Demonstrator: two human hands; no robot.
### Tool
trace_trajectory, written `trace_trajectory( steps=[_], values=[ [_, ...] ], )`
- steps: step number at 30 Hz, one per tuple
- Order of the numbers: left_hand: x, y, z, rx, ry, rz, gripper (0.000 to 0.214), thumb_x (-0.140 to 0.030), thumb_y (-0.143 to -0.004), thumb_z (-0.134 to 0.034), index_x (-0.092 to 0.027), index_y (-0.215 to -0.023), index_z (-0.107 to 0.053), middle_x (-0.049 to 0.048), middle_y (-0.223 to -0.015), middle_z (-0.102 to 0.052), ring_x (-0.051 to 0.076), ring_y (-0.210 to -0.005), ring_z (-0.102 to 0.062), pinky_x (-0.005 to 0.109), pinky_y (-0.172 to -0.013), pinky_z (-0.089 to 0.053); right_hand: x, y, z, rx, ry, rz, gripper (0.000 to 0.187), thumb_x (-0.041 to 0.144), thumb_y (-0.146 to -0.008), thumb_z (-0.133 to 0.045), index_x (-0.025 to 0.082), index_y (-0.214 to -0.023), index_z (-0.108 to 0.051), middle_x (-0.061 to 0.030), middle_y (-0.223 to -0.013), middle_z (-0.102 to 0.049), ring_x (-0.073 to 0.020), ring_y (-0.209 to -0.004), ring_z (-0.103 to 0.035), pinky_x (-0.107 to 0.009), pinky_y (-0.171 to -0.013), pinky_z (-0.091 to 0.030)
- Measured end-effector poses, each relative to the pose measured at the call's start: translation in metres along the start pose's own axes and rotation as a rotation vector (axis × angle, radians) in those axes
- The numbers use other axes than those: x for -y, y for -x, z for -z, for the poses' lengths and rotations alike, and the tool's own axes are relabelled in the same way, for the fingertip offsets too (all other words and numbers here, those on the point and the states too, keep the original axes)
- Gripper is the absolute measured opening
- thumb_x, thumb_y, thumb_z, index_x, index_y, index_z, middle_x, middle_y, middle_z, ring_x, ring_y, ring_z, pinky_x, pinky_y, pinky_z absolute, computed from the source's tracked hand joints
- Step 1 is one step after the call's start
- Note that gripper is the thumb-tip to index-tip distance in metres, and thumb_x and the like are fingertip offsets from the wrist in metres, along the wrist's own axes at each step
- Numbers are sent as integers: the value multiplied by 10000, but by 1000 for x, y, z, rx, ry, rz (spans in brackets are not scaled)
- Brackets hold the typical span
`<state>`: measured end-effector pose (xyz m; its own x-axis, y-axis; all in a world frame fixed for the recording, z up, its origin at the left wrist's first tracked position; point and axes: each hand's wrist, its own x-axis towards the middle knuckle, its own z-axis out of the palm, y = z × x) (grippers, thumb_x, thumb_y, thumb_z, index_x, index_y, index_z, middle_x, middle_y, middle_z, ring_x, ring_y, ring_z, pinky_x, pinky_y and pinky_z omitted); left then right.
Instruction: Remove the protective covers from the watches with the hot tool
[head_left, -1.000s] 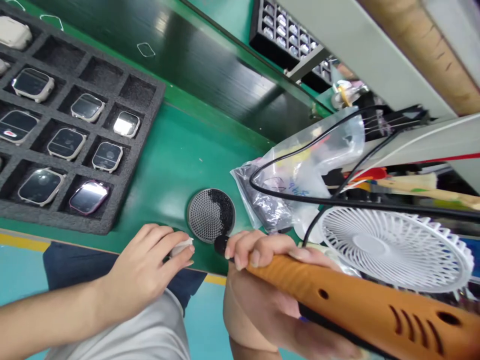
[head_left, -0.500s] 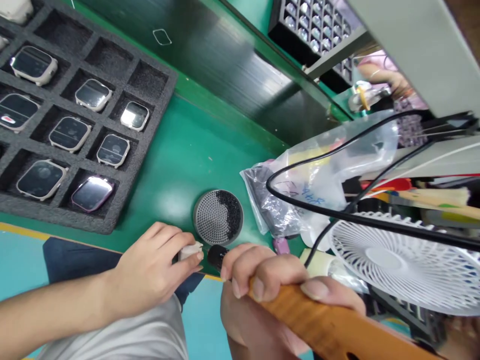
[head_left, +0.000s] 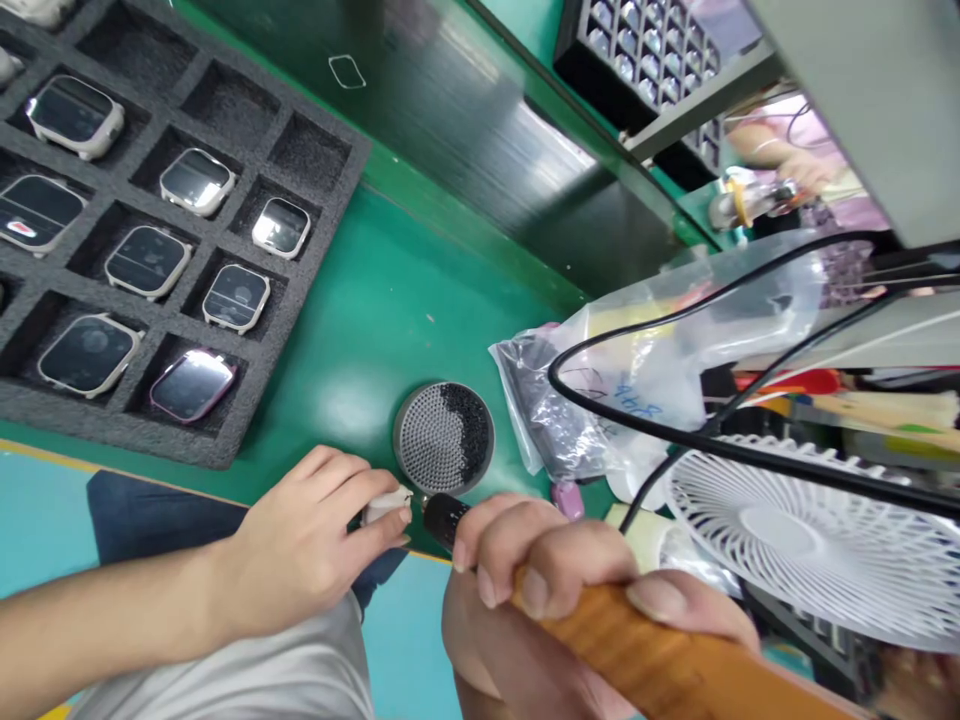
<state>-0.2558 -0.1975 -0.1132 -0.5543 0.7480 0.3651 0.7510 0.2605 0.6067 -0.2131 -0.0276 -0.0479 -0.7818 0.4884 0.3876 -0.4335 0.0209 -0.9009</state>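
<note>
Your left hand clenches a small white part just below the round mesh dish; your right hand grips an orange tool (black tip just beside the part).

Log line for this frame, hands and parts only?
left hand: holds small white part | right hand: holds orange handheld tool | black tip: close to part | nearby: round perforated metal disc

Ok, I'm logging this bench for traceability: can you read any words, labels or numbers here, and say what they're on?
Clear plastic bag: blue handwriting, too blurred to read.
Dark-screened square watch body in the black foam tray: small red-and-white mark, too small to read.
No other readable text.
</note>
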Motion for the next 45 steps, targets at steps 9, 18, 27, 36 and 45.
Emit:
trace_trajectory(
  steps=[9,18,27,36,45],
  values=[
    [0,1,1,-5,10,-3,191,-172,-997,-659,-154,-1183,-698,85,-1222,-699,233,-1037,-560,406,-877,-433,-2,3,1,2,-5,-9,321,484,-1044,-405,257,-1157,-602,54,-752,-600,-136,-526,-596,-351,-443,-521],
    [0,-1,1,-7,8,-3,207,-178,-994,-660,-152,-1195,-701,88,-1224,-707,237,-1022,-571,409,-865,-441,1,1,5,37,2,-38,289,419,-1065,-377,271,-1155,-609,57,-751,-616,-137,-531,-612,-338,-423,-538],
    [-1,-2,0,-13,-5,1,211,-164,-978,-672,-148,-1186,-704,98,-1190,-716,225,-1004,-612,401,-846,-461,4,2,6,24,13,-41,278,417,-1065,-386,272,-1147,-609,51,-749,-612,-142,-536,-596,-353,-433,-536],
    [-1,-2,1,12,-3,22,235,-207,-1002,-665,-161,-1230,-695,82,-1204,-712,237,-1019,-588,412,-858,-454,-2,6,12,67,62,20,311,410,-1068,-323,306,-1196,-587,56,-773,-601,-136,-532,-608,-359,-454,-531],
    [-1,-2,1,16,-14,11,233,-205,-990,-679,-150,-1215,-704,91,-1200,-718,249,-1031,-601,421,-858,-468,-8,15,35,117,75,11,273,494,-1036,-416,378,-1241,-554,61,-728,-557,-163,-540,-589,-382,-477,-520]
  ],
)
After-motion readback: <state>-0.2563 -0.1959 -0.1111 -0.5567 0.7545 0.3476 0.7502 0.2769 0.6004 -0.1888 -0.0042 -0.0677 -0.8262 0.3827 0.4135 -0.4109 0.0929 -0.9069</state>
